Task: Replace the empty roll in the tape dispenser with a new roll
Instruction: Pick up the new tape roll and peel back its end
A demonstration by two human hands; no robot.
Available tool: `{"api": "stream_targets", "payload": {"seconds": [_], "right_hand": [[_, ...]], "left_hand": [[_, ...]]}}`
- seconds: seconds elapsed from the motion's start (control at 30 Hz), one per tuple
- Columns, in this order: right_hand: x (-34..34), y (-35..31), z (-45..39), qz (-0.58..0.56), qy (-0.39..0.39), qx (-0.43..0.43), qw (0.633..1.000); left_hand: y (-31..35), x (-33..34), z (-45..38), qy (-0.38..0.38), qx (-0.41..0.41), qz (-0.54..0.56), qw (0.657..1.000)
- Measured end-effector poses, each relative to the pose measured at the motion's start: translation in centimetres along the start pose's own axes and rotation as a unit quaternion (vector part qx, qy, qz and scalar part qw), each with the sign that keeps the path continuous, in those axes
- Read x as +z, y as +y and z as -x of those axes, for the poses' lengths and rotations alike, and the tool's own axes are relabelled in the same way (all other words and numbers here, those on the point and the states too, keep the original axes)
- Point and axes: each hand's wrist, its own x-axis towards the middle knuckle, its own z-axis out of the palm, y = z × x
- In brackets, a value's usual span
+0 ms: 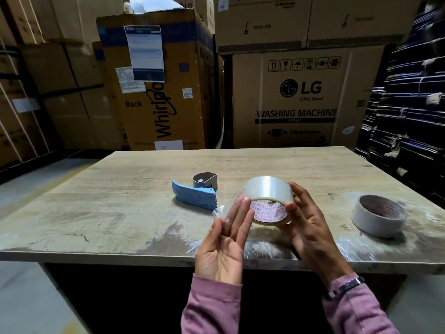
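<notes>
Gripping the new tape roll (pixel 268 189) in curled right hand (pixel 304 221) fingers, with the left hand (pixel 226 239) flat, fingers straight, apparently feeling for the free end; dispenser (pixel 195 192) lies on the worktop (pixel 120 201).

The clear tape roll (pixel 269 196), its white core printed in red, is held tilted in the air, just right of the blue tape dispenser (pixel 196 192). The dispenser lies on its side, its grey hub bare. A near-empty white roll (pixel 378 214) lies flat, well right of the dispenser.
</notes>
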Motion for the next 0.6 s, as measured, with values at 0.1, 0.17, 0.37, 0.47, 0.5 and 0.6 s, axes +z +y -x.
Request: {"api": "stream_targets", "payload": {"seconds": [0.1,0.17,0.37,0.47,0.5,0.6], "right_hand": [[0.1,-0.1,0.0,-0.007,-0.005,0.002,1.000],[0.3,-0.3,0.2,-0.010,-0.014,0.006,1.000],[0.2,-0.2,0.2,-0.004,-0.025,0.022,0.999],[0.2,-0.3,0.2,0.013,-0.036,0.020,0.999],[0.3,-0.4,0.3,0.024,-0.040,0.020,0.999],[0.1,-0.3,0.4,0.053,-0.047,0.020,0.997]], "left_hand": [[1.1,-0.5,-0.1,0.021,0.016,-0.027,0.999],[2.2,-0.4,0.0,-0.014,0.001,-0.078,0.997],[4.0,0.8,0.1,0.030,0.046,-0.189,0.980],[4.8,1.3,0.3,0.020,0.049,-0.240,0.969],[5.2,1.5,0.4,0.025,0.050,-0.259,0.964],[6.3,1.9,0.4,0.032,0.045,-0.306,0.950]]}}
